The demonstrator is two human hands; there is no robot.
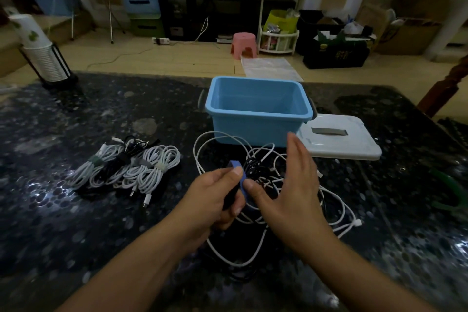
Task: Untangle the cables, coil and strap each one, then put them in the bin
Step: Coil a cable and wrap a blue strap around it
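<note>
Strapping step under way: left hand [215, 197] clenched around coiled black cable [253, 172], pinching blue strap [239, 175]; right hand [286, 180] fingers spread, released, thumb touching strap. Next, likely: wrap strap tight. White tangle [334, 210] beneath; bin [258, 113] behind, nothing visible inside; strapped coils [126, 170] left

Both forearms are cut off by the bottom edge, and the left hand [215, 197] covers most of the black coil [254, 171] it grips, so only the coil's far end shows past the blue strap [240, 175]. The right hand [286, 185] hides part of the loose white and black tangle [255, 210], where single cables cannot be told apart. A green object [448, 192] near the right edge of the table [76, 235] is too blurred to identify.
</note>
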